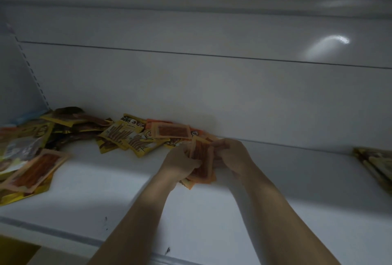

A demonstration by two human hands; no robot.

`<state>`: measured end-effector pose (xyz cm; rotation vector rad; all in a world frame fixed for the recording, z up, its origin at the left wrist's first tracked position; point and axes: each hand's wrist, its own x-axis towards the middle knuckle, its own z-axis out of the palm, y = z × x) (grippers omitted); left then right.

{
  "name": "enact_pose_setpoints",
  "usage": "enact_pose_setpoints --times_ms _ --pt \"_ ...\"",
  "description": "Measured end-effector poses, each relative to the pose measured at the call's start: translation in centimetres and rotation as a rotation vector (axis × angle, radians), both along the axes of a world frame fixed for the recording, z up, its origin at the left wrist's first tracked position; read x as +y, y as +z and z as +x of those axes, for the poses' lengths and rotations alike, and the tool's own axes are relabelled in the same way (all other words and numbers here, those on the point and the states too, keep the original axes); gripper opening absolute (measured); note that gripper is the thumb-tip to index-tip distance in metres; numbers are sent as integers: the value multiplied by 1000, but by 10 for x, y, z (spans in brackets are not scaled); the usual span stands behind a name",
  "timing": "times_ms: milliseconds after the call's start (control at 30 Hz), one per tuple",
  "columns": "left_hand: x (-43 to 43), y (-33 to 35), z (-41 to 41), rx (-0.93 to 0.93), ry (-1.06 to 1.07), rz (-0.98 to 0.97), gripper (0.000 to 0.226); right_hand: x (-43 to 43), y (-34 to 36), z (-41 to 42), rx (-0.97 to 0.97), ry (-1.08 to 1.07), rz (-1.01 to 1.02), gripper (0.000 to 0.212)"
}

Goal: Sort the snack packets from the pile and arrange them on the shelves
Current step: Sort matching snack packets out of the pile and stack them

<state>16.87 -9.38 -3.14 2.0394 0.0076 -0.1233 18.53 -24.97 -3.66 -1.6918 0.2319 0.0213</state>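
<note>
Mostly, the unsorted pile of snack packets (31,148) sprawls across the left of the white shelf (275,190), with yellow stick packets (125,135) spilling toward centre frame. Just right of them, the left hand (180,163) and right hand (231,154) both curl round a small stack of orange packets (201,158), apparently squaring like with like before placing them. At the far right edge, yellowish packets (375,163) lie overlapped, seemingly sorted.

Orange snack packets (200,163) upright; pile (63,137) left.
</note>
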Motion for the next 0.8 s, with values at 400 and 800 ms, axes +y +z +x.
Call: enact_pose_setpoints --times_ms 400,800 --pt "-2 1 0 42 101 -228 28 10 -3 -2 46 -77 195 28" --pt "-13 5 0 -69 77 -394 30 -1 5 0 -129 -253 -12 22"
